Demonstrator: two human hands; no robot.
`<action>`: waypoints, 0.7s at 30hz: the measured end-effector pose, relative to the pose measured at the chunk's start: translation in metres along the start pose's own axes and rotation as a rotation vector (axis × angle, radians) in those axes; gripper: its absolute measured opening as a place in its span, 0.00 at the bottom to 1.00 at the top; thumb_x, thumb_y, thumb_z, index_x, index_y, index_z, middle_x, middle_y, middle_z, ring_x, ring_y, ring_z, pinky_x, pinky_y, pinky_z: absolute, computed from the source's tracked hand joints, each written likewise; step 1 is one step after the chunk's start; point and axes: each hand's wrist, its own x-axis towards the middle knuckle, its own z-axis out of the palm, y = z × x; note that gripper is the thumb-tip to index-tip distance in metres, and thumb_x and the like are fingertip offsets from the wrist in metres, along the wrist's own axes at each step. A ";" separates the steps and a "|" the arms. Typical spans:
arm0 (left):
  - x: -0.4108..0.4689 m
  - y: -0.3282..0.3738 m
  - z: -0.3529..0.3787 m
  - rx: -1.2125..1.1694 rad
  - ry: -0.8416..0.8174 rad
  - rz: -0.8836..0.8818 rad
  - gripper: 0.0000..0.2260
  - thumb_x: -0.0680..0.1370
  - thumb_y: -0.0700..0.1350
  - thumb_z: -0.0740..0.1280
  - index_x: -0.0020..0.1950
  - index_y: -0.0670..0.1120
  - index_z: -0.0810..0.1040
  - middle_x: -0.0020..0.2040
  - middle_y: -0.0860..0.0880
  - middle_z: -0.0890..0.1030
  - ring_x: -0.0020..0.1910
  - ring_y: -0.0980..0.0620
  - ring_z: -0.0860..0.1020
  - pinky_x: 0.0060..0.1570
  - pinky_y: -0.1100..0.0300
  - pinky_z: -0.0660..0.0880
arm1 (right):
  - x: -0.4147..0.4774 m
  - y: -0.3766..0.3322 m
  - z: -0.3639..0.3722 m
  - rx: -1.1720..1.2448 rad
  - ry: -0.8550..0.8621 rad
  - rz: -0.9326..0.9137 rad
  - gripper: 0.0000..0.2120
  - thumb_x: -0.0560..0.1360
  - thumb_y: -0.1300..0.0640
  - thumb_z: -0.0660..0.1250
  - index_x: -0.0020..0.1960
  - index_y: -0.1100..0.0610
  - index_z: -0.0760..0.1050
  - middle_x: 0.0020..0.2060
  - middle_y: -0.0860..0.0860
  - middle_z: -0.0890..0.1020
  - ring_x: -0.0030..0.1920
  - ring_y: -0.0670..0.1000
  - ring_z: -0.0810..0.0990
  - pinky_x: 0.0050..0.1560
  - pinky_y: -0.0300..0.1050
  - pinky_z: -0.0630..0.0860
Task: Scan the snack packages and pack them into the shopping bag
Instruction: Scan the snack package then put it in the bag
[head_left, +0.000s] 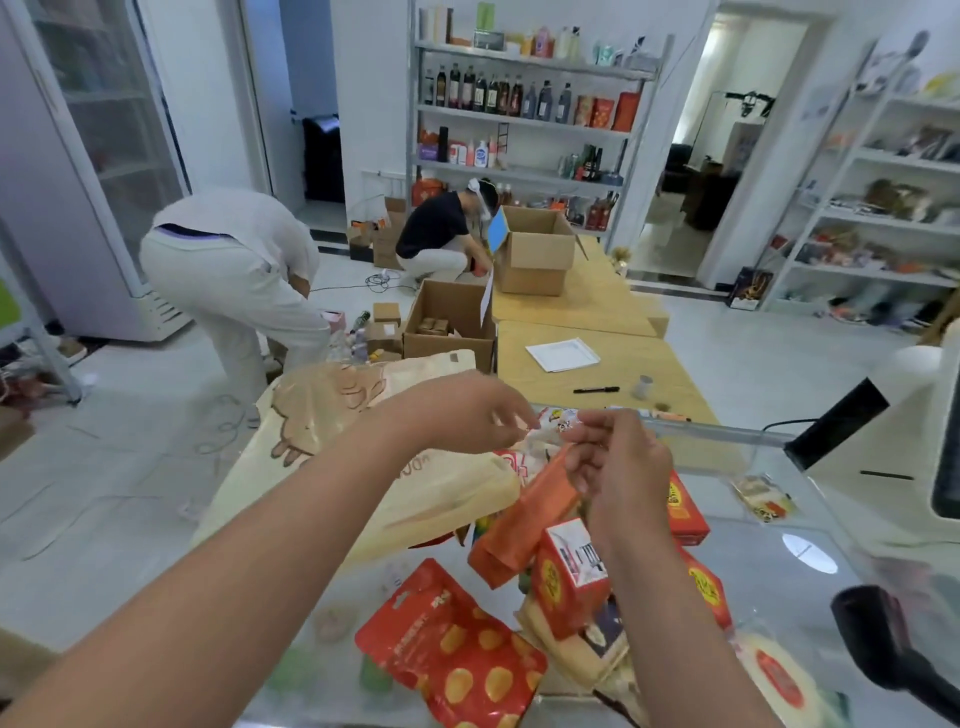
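Holding a small white snack pack (553, 426) between both my hands above the table (810, 525).

My left hand (467, 410) pinches the pack's near-left edge with its fingertips, and my right hand (615, 467) curls round its right end. Just below the pack lies the cream bag (415, 493), spread on the table to its left. Under my right hand an orange pack (524, 525) leans on red boxes (569, 577), and nearer me than the pack lies a red pouch (457, 644) printed with yellow discs.
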 end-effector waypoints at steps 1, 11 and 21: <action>0.013 0.009 0.008 -0.030 0.053 0.017 0.11 0.79 0.49 0.64 0.61 0.57 0.79 0.56 0.55 0.81 0.51 0.57 0.79 0.54 0.55 0.77 | 0.009 -0.005 -0.011 0.000 0.023 -0.022 0.13 0.77 0.65 0.55 0.38 0.63 0.74 0.26 0.56 0.78 0.20 0.50 0.70 0.19 0.35 0.60; 0.114 0.095 0.081 -0.083 0.127 -0.092 0.14 0.79 0.50 0.64 0.64 0.57 0.76 0.59 0.54 0.80 0.59 0.54 0.76 0.57 0.57 0.73 | 0.135 0.033 -0.166 -0.867 0.056 0.062 0.12 0.73 0.55 0.67 0.55 0.52 0.73 0.52 0.55 0.79 0.51 0.56 0.78 0.50 0.50 0.75; 0.124 0.124 0.112 -0.102 0.126 -0.295 0.15 0.79 0.55 0.62 0.66 0.62 0.71 0.58 0.58 0.77 0.54 0.55 0.78 0.54 0.55 0.76 | 0.178 0.096 -0.205 -1.286 -0.101 0.188 0.38 0.66 0.38 0.73 0.68 0.55 0.65 0.60 0.58 0.76 0.61 0.61 0.74 0.56 0.53 0.73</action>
